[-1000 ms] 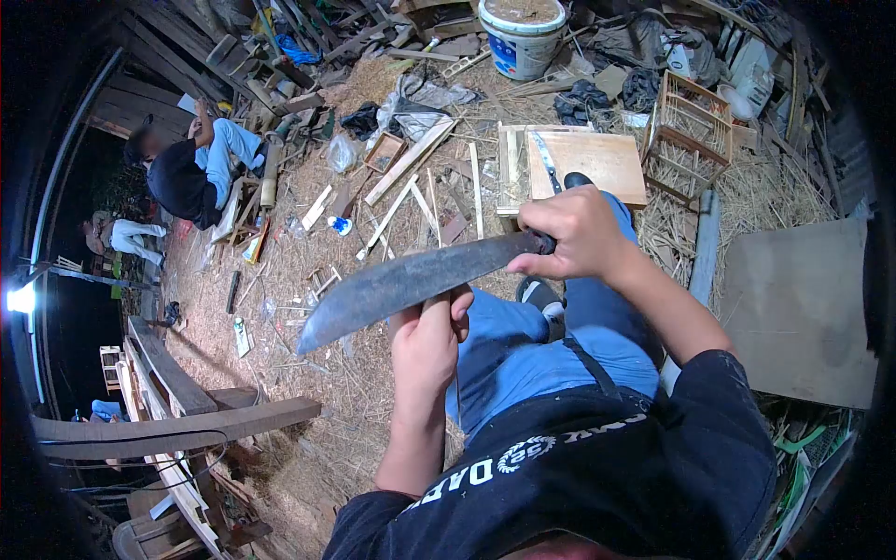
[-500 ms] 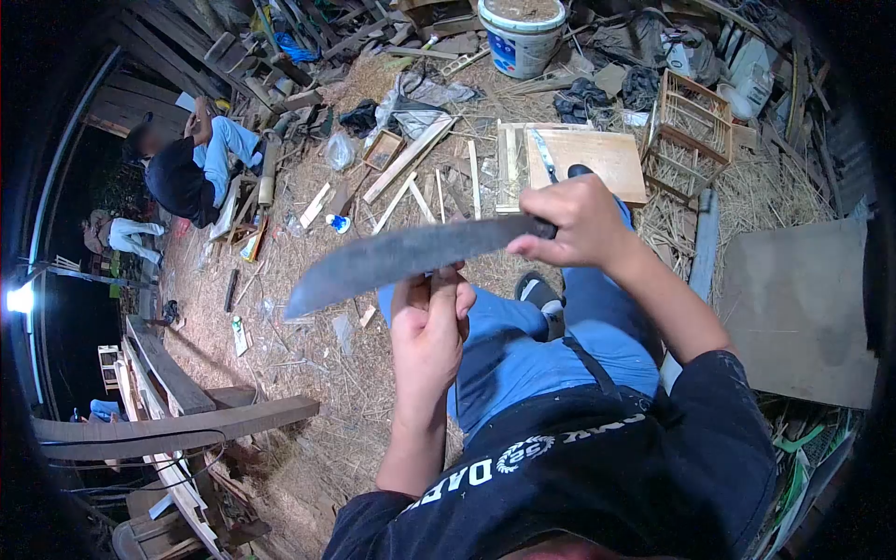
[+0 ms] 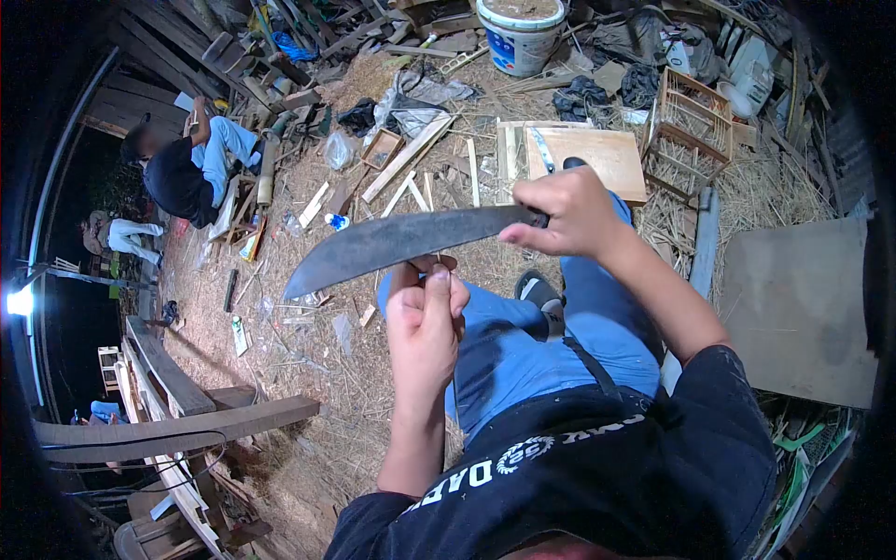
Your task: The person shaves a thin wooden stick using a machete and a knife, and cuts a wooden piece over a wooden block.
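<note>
My right hand [image 3: 571, 213] is closed round the dark handle of a machete [image 3: 392, 245]. Its long, broad blade reaches left across the view, with the rounded end farthest from me. Just beneath the blade, my left hand [image 3: 426, 306] is closed in a pinch, fingertips upward. Between thumb and fingers shows the pale tip of a thin stick [image 3: 439, 261]; most of it is hidden by the hand. The blade passes above these fingertips, and whether it touches the stick I cannot tell.
A knife [image 3: 540, 149] lies on a wooden board [image 3: 597, 163] ahead. Right of it stands a slatted wooden frame [image 3: 691, 121]. A white bucket [image 3: 521, 42] is at the back. Wood strips and shavings litter the ground. One person [image 3: 182, 177] sits at left; a beam [image 3: 177, 429] juts in.
The machete and my right hand have shifted slightly up and left, and the blade has come up off the left fingertips. The left hand has moved only a little.
</note>
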Demonstrator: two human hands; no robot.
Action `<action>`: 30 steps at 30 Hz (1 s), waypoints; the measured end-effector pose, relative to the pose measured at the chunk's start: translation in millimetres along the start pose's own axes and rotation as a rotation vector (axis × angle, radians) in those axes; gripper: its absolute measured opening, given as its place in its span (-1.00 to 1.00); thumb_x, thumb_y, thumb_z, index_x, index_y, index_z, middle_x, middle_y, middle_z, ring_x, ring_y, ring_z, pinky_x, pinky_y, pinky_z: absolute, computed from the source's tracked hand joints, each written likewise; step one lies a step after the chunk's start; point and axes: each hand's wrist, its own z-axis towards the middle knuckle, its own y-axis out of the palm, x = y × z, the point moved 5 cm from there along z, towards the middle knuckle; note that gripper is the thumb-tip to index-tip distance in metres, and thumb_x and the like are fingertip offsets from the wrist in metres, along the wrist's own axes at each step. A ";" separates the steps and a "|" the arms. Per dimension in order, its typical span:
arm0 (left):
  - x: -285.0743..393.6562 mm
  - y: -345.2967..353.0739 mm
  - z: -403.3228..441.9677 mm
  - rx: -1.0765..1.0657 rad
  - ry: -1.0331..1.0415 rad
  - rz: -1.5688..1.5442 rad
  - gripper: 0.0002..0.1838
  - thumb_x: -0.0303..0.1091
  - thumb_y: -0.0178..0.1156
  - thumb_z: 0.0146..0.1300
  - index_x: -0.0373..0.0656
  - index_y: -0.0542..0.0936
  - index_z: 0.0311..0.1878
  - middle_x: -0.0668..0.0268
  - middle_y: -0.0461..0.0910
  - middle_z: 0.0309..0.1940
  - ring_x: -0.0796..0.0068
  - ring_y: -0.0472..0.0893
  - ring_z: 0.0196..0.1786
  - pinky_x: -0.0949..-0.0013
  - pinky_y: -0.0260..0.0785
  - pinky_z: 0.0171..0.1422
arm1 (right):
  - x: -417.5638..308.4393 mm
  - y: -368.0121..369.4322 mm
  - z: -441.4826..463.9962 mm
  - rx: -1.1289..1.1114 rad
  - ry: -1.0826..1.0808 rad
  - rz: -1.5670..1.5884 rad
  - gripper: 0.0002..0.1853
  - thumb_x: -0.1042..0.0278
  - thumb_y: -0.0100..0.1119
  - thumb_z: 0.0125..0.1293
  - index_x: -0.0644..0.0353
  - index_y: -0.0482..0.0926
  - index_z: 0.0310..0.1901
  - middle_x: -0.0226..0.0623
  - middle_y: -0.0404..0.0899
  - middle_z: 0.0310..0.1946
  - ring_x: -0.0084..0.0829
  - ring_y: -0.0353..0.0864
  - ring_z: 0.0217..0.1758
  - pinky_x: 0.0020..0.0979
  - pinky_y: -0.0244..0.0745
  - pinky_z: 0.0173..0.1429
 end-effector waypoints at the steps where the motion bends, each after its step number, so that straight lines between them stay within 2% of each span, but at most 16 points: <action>1: -2.0 4.0 -1.4 -0.002 0.003 -0.001 -0.84 -0.39 0.05 0.57 -0.22 0.54 -0.17 0.45 0.49 -0.52 0.79 0.34 -0.59 0.60 0.08 -0.58 | -4.6 -0.7 0.3 0.001 -0.001 -0.003 -0.34 -0.46 0.27 0.18 0.05 0.44 -0.60 -0.33 0.48 -0.73 -0.22 0.57 -0.66 -0.23 0.39 -0.57; 5: -7.4 6.1 -6.6 0.116 0.068 0.055 -0.79 -0.26 -0.01 0.62 -0.20 0.49 -0.05 0.47 0.47 -0.51 0.82 0.31 -0.59 0.61 0.07 -0.58 | -7.0 -4.2 0.4 -0.020 -0.087 0.017 -0.34 -0.43 0.29 0.18 0.07 0.43 -0.61 -0.27 0.48 -0.72 -0.19 0.57 -0.65 -0.23 0.36 -0.57; 7: 3.8 3.3 -3.0 0.027 0.062 0.033 -0.81 -0.25 -0.01 0.62 -0.18 0.45 0.01 0.49 0.41 -0.53 0.81 0.26 -0.59 0.62 0.06 -0.57 | 20.6 -0.7 2.2 0.017 0.036 -0.028 -0.34 -0.44 0.28 0.19 0.06 0.43 -0.62 -0.26 0.48 -0.73 -0.18 0.57 -0.65 -0.23 0.35 -0.57; 9: 3.0 2.1 1.0 -0.029 0.054 -0.049 -0.80 -0.23 -0.03 0.63 -0.17 0.45 -0.02 0.50 0.36 -0.56 0.80 0.21 -0.60 0.63 0.03 -0.57 | 35.5 -5.7 3.7 0.077 0.177 -0.085 -0.34 -0.42 0.24 0.25 0.11 0.53 -0.57 -0.19 0.45 -0.74 -0.11 0.56 -0.63 -0.19 0.36 -0.55; 11: 1.1 1.8 -1.3 -0.022 0.041 -0.022 -0.83 -0.26 -0.03 0.63 -0.14 0.45 -0.03 0.52 0.30 -0.58 0.79 0.15 -0.64 0.62 -0.02 -0.61 | 52.6 -2.2 -2.5 0.036 0.340 -0.013 -0.43 -0.27 0.26 0.33 0.19 0.61 -0.46 -0.21 0.44 -0.71 -0.18 0.51 -0.64 -0.24 0.32 -0.50; 15: -6.2 2.4 4.5 -0.166 -0.040 -0.251 -0.83 -0.27 -0.07 0.63 -0.14 0.44 -0.01 0.47 0.32 -0.58 0.78 0.10 -0.65 0.61 -0.08 -0.63 | 45.2 -6.4 -8.5 0.085 0.421 0.083 -0.33 -0.41 0.19 0.31 0.17 0.63 -0.51 -0.17 0.44 -0.74 -0.09 0.57 -0.61 -0.20 0.37 -0.49; 20: -0.4 6.2 6.3 -0.214 -0.105 -0.360 -0.84 -0.29 -0.08 0.62 -0.16 0.43 0.00 0.42 0.35 -0.53 0.78 0.05 -0.66 0.62 -0.13 -0.64 | 46.7 -7.7 -16.5 0.076 0.555 0.182 -0.40 -0.32 0.22 0.34 0.17 0.70 -0.43 -0.17 0.44 -0.74 -0.18 0.50 -0.65 -0.22 0.32 -0.49; 27: 3.9 10.7 7.3 -0.230 -0.136 -0.417 -0.85 -0.30 -0.07 0.62 -0.15 0.43 0.01 0.42 0.37 -0.45 0.80 0.05 -0.66 0.63 -0.15 -0.65 | 38.6 -16.6 -17.6 0.076 0.560 0.213 -0.40 -0.33 0.24 0.32 0.17 0.69 -0.43 -0.16 0.43 -0.74 -0.19 0.48 -0.67 -0.22 0.30 -0.50; 29: 2.3 9.4 8.0 -0.235 -0.130 -0.425 -0.85 -0.30 -0.07 0.62 -0.14 0.43 0.01 0.44 0.36 -0.46 0.80 0.06 -0.66 0.63 -0.15 -0.65 | 31.6 -17.0 -16.8 0.026 0.540 0.247 -0.48 -0.12 0.21 0.42 0.26 0.57 -0.42 -0.21 0.35 -0.68 -0.40 0.31 -0.61 -0.32 0.23 -0.45; 30: 1.9 9.3 8.1 -0.241 -0.126 -0.434 -0.85 -0.30 -0.06 0.62 -0.14 0.44 0.01 0.45 0.36 -0.46 0.80 0.07 -0.65 0.63 -0.14 -0.64 | 30.1 -16.7 -16.7 0.027 0.539 0.247 -0.48 -0.12 0.21 0.42 0.26 0.57 -0.42 -0.21 0.35 -0.68 -0.40 0.31 -0.61 -0.32 0.23 -0.45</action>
